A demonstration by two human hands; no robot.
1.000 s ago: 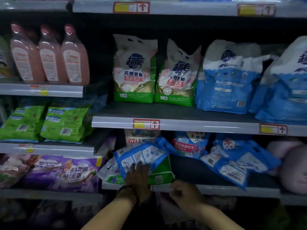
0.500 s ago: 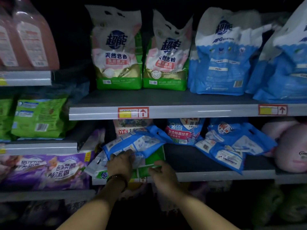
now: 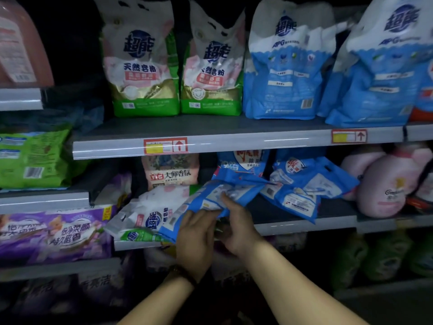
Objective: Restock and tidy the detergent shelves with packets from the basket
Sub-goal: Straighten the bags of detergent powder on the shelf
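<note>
A blue detergent packet [image 3: 225, 193] lies tilted at the front of the lower shelf [image 3: 293, 225], partly over a white-and-green packet [image 3: 145, 214] lying flat. My left hand [image 3: 195, 233] grips the blue packet's lower edge. My right hand [image 3: 236, 221] holds the same packet from the right, thumb on its face. A beige packet [image 3: 171, 171] stands upright behind them. More blue packets [image 3: 307, 188] lie slumped to the right. No basket is in view.
The upper shelf [image 3: 210, 141] carries two upright white-and-green bags [image 3: 140, 66] and big blue bags [image 3: 285, 66]. Pink soft packs [image 3: 386, 181] sit at the lower right. Green packets [image 3: 32, 158] and purple packets [image 3: 54, 233] fill the left bays. Below, the shelves are dark.
The view has moved closer and slightly right. Both hands have come together onto the blue packet, and it has been lifted and shifted to the right off the white-and-green packet.
</note>
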